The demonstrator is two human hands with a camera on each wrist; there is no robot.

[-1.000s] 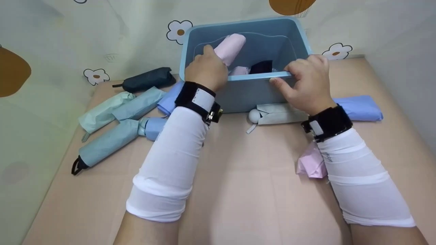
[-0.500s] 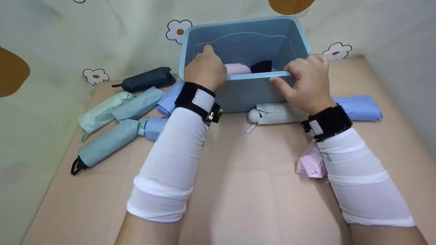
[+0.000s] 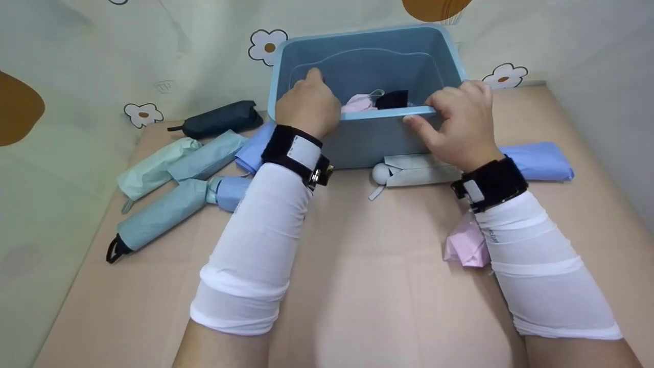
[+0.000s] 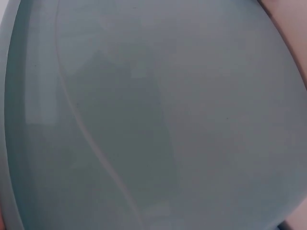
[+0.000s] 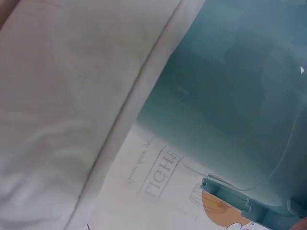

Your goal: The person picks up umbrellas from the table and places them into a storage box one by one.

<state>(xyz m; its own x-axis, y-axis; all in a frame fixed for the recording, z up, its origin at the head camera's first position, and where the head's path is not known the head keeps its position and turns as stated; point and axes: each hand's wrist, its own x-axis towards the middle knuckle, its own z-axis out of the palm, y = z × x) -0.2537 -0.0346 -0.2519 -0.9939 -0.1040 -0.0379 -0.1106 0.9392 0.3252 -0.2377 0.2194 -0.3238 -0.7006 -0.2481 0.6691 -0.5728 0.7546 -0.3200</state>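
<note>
A blue plastic bin (image 3: 378, 140) stands against the back wall. My right hand (image 3: 464, 122) grips its front rim near the right corner, thumb outside and fingers over the edge. At the front left, my left hand (image 3: 309, 105) reaches over the rim; its fingertips are hidden, so I cannot tell whether they hold anything. Inside lie a pink folded umbrella (image 3: 357, 103) with a grey loop beside it and a black item (image 3: 393, 99), both partly covered by the front wall. The left wrist view is filled by the bin wall (image 4: 211, 115); the right wrist view also shows the bin (image 5: 235, 91).
Left of the bin lie several folded umbrellas, among them a dark one (image 3: 222, 119), a mint one (image 3: 158, 167) and a teal one (image 3: 163, 214). A grey-white umbrella (image 3: 421, 171) lies before the bin. Rightward are a blue one (image 3: 541, 161) and a pink bundle (image 3: 466, 245).
The pink umbrella stuck up at a slant beside my left hand, then dropped low into the bin. A grey loop now shows there. Both hands have stayed nearly in place.
</note>
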